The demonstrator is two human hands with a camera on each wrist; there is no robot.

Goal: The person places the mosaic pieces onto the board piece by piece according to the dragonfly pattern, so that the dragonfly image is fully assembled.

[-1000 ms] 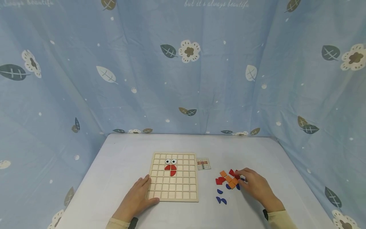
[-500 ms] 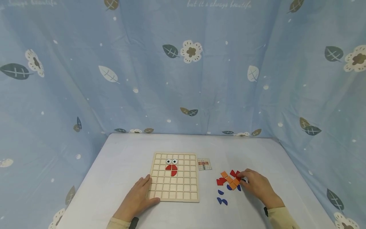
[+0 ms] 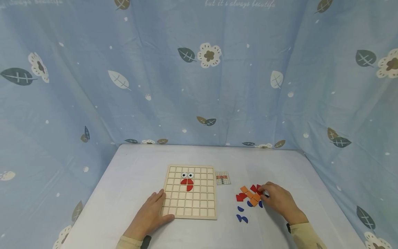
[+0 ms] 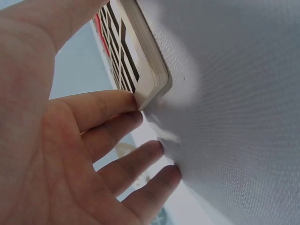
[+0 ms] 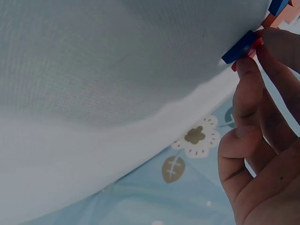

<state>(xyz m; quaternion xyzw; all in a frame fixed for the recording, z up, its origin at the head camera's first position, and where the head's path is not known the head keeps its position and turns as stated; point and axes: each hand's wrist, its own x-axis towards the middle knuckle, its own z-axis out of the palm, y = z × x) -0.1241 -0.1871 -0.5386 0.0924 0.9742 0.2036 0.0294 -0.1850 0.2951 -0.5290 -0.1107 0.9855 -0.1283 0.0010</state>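
Observation:
The left hand (image 3: 147, 215) rests at the lower left corner of a wooden grid board (image 3: 211, 218), fingers along its left side and thumb at its near edge. In the left wrist view those fingers (image 4: 105, 110) look extended, one touching the board corner (image 4: 152, 84). On the board are two round eye pieces and several red quarter pieces (image 3: 190, 187). The right hand (image 3: 281, 202) is at the right side of a pile of orange (image 3: 254, 202), red and blue pieces. In the right wrist view its fingertips pinch a red piece (image 5: 251, 52), against a blue piece (image 5: 239, 47).
A small pattern card (image 3: 223, 178) lies just right of the board. Several blue half-round pieces (image 3: 240, 209) are scattered on the white table (image 3: 140, 162), nearer the person than the pile. A blue patterned curtain (image 3: 155, 69) stands behind and at both sides.
The right hand stays at the pile with small finger movements; a whitish spot now shows between its fingers. The left hand holds its place. The head view has shifted slightly.

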